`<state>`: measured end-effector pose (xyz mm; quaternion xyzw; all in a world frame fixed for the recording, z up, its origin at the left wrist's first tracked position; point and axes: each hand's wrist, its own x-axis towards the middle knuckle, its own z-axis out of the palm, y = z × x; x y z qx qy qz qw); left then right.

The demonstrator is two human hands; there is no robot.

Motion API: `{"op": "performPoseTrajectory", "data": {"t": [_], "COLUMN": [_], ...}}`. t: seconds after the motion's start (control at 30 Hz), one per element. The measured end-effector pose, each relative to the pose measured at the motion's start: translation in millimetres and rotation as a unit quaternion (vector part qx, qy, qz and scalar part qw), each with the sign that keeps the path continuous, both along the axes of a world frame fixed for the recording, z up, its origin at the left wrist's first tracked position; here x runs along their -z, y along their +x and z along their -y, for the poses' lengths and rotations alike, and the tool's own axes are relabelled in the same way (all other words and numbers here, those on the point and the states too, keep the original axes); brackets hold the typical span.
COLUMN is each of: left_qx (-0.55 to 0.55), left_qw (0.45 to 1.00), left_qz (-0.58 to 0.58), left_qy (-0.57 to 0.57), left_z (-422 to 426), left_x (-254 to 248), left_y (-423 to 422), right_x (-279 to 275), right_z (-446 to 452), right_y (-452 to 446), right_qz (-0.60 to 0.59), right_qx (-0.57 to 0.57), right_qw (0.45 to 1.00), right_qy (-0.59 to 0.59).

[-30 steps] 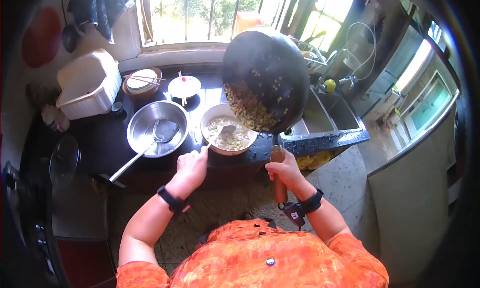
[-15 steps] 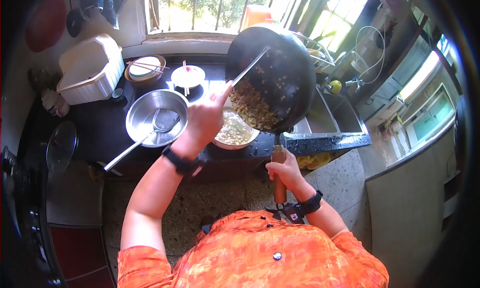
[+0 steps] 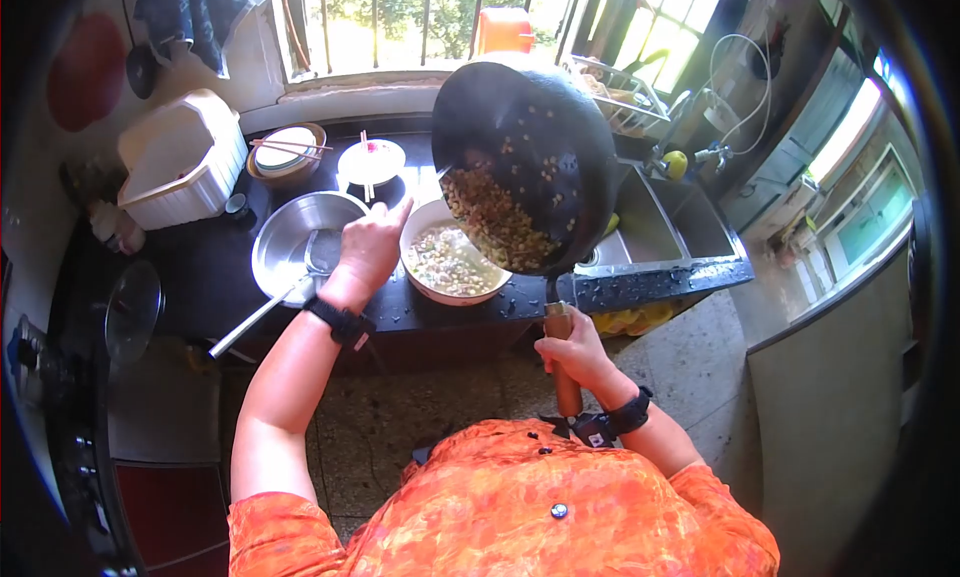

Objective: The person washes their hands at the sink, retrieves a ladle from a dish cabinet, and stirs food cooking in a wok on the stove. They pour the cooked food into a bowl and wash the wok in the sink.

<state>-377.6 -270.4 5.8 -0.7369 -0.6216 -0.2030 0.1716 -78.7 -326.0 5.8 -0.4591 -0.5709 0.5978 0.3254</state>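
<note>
My right hand [image 3: 578,345] grips the wooden handle of the black wok [image 3: 560,147], which is tilted over the counter. Chopped food [image 3: 495,217] lies along the wok's lower left side. Below that edge sits a white bowl [image 3: 465,302] holding pale liquid and bits of food. My left hand [image 3: 372,242] is closed over the right side of the steel basin [image 3: 280,239], its knuckles up; whatever it holds is hidden. A long-handled ladle [image 3: 258,317] rests in the basin.
Behind stand a plate with chopsticks [image 3: 370,163], stacked dishes [image 3: 285,152] and a white foam box [image 3: 185,187]. A double sink [image 3: 650,222] is at the right, a glass lid [image 3: 134,312] at the left.
My left hand first raised a spoon from the white bowl into the wok, then came back left and down over the basin. The spoon no longer shows. The wok remains tilted in my right hand.
</note>
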Motion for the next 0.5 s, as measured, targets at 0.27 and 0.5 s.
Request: {"op": "performPoseTrajectory", "data": {"t": [0.27, 0.5], "left_qx": [-0.037, -0.008], "left_qw": [0.992, 0.991], "left_qz": [0.014, 0.051], "left_qy": [-0.12, -0.122], "left_z": [39.6, 61.6], "left_x": [22.3, 28.2], "left_y": [13.5, 20.8], "right_x": [8.9, 17.0], "right_z": [-13.1, -18.9], "right_y": [-0.4, -2.2], "right_qz": [0.039, 0.058], "right_qx": [0.0, 0.004], "right_qw": [0.999, 0.996], "right_qy": [0.03, 0.066]}}
